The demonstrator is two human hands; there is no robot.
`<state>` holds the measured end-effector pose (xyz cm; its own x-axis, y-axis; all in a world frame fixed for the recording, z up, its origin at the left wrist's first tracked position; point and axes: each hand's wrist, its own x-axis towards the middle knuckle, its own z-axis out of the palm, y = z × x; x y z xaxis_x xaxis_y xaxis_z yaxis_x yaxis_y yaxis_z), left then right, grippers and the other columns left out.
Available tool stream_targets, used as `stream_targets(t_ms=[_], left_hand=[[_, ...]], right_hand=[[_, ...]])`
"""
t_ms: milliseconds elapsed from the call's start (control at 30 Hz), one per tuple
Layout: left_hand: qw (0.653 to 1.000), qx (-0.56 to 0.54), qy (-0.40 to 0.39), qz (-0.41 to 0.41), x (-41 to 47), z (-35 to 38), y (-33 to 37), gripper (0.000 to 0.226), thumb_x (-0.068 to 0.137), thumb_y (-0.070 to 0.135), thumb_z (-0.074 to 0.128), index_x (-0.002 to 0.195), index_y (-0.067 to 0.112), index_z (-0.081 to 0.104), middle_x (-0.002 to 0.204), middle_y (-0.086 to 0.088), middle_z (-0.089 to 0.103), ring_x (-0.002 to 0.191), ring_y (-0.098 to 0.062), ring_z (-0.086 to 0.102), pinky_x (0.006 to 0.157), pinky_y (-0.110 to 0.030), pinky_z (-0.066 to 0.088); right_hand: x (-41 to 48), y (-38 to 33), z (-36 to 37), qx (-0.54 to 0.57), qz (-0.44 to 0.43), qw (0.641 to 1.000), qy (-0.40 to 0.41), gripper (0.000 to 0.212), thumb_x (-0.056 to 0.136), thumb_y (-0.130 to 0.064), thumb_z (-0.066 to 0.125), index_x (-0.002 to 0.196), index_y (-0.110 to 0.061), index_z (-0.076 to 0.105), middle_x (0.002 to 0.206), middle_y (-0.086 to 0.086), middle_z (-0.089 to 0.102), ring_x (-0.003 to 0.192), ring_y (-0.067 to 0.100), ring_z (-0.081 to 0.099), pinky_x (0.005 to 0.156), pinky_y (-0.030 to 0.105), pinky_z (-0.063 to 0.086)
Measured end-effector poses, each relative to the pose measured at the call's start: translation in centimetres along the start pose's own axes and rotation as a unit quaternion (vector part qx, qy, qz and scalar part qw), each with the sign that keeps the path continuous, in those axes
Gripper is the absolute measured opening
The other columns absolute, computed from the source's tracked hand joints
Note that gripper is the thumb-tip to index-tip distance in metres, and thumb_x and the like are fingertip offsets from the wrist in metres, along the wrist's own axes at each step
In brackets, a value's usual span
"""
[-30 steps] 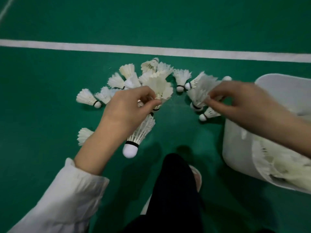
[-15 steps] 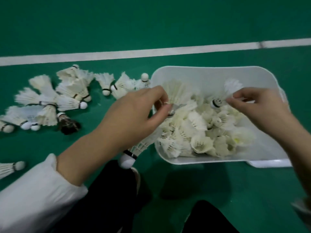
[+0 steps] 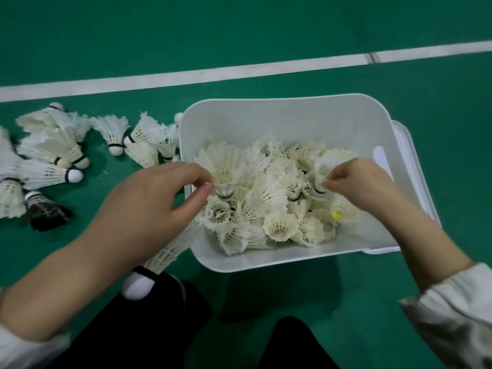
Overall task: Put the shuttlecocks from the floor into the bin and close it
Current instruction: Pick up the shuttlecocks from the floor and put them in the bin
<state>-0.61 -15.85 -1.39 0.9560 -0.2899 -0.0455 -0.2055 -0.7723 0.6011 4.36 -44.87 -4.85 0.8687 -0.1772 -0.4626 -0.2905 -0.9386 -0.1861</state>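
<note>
Above the open bin (image 3: 266, 262), the left hand (image 3: 149, 209) pinches one shuttlecock (image 3: 226, 189) by its feathers, a second shuttlecock (image 3: 159, 259) tucked under its palm, while the right hand (image 3: 359, 185) pinches a third shuttlecock (image 3: 319, 182).

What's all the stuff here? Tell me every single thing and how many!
bin: one, white, open, on the floor at right
binned shuttlecocks: a heap, too many to count, white, inside the bin
floor shuttlecocks: a cluster, too bunched to count, white, left of the bin
dark shuttlecock: one, blackish, near edge of that cluster
flat piece: one, white, sticking out past the bin's right side, maybe its lid
floor: green, all around
line: one, white, beyond the bin
trouser legs: two, black, bottom
sleeves: two, whitish, bottom corners
left hand: pinches the left-hand shuttlecock over the bin's left wall; hanging shuttlecock beneath its palm
right hand: pinches the right-hand shuttlecock over the heap
</note>
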Motion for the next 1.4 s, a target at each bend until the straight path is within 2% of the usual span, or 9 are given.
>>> stream_targets(t_ms=[167,300,400,500,600,733,900,1067,1400], left_hand=[[1.000,-0.003,-0.003,0.012,0.3,0.2,-0.1,0.017,0.088,0.043,0.054,0.092,0.034,0.068,0.078,0.029,0.054,0.066,0.024,0.043,0.054,-0.017,0.028],[1.000,0.003,-0.003,0.012,0.3,0.3,-0.2,0.019,0.089,0.045,0.051,0.095,0.035,0.067,0.080,0.028,0.055,0.067,0.024,0.042,0.053,-0.019,0.028],[1.000,-0.004,0.003,0.012,0.1,0.1,-0.2,0.014,0.088,0.037,0.054,0.095,0.034,0.066,0.080,0.028,0.053,0.066,0.024,0.042,0.052,-0.019,0.028],[1.000,-0.011,0.007,0.014,-0.1,0.0,-0.2,0.016,0.087,0.038,0.052,0.096,0.034,0.065,0.081,0.030,0.052,0.066,0.024,0.042,0.053,-0.017,0.027],[1.000,-0.012,0.006,0.026,-0.2,-0.1,-0.1,0.018,0.090,0.043,0.050,0.097,0.035,0.064,0.085,0.029,0.053,0.067,0.024,0.042,0.053,-0.018,0.028],[0.999,-0.008,0.012,0.033,-0.2,-0.6,-0.3,0.021,0.087,0.041,0.049,0.095,0.030,0.066,0.077,0.027,0.051,0.067,0.022,0.043,0.052,-0.015,0.026],[0.997,-0.070,0.034,0.017,-0.8,-1.5,-0.3,0.035,0.086,0.048,0.045,0.119,0.038,0.046,0.088,0.026,0.058,0.050,0.005,0.050,0.046,-0.013,0.030],[0.994,-0.077,0.080,-0.008,-1.8,-2.9,-2.3,0.029,0.090,0.050,0.044,0.083,0.024,0.057,0.067,0.013,0.057,0.061,-0.004,0.052,0.052,-0.012,0.036],[0.997,-0.035,0.053,0.037,-3.1,-2.9,-4.3,0.019,0.082,0.036,0.054,0.081,0.018,0.059,0.083,0.009,0.056,0.079,-0.001,0.053,0.074,-0.008,0.038]], right_hand=[[0.5,1.1,3.0,-0.015,-0.003,0.997,-0.075,0.038,0.082,-0.003,0.053,0.052,-0.027,0.053,0.064,-0.007,0.054,0.069,0.019,0.055,0.059,0.023,0.040],[0.0,0.8,1.5,-0.020,-0.003,0.998,-0.053,0.021,0.086,-0.017,0.058,0.104,-0.018,0.068,0.119,0.003,0.064,0.111,0.022,0.057,0.093,0.033,0.043],[-1.7,-0.5,-0.4,-0.047,-0.027,0.998,-0.013,0.028,0.086,-0.026,0.060,0.113,-0.021,0.063,0.128,0.003,0.059,0.116,0.024,0.054,0.093,0.034,0.042],[-4.0,-3.6,-2.8,0.055,-0.153,0.982,0.099,0.024,0.087,-0.025,0.061,0.111,-0.028,0.062,0.116,-0.007,0.061,0.098,0.009,0.060,0.086,0.028,0.046],[-6.4,-7.9,-2.6,0.168,-0.318,0.932,0.037,0.032,0.084,-0.018,0.064,0.113,-0.031,0.059,0.115,-0.017,0.053,0.087,0.000,0.058,0.079,0.010,0.045],[-6.2,-10.7,1.2,0.081,-0.421,0.903,0.026,0.023,0.080,-0.018,0.064,0.102,-0.012,0.067,0.111,0.002,0.061,0.093,0.017,0.061,0.080,0.032,0.050],[-5.4,-10.0,0.2,0.121,-0.325,0.935,0.071,0.011,0.086,-0.023,0.061,0.089,-0.014,0.066,0.088,-0.006,0.059,0.075,0.008,0.055,0.070,0.023,0.044],[-4.9,-8.1,-0.7,0.092,-0.202,0.975,-0.026,0.017,0.091,-0.034,0.053,0.093,-0.023,0.066,0.100,-0.006,0.065,0.077,0.011,0.062,0.065,0.023,0.046],[-2.1,-11.8,8.2,-0.116,-0.301,0.924,-0.205,0.025,0.090,-0.014,0.054,0.111,-0.011,0.067,0.109,0.008,0.067,0.101,0.025,0.062,0.092,0.036,0.048]])
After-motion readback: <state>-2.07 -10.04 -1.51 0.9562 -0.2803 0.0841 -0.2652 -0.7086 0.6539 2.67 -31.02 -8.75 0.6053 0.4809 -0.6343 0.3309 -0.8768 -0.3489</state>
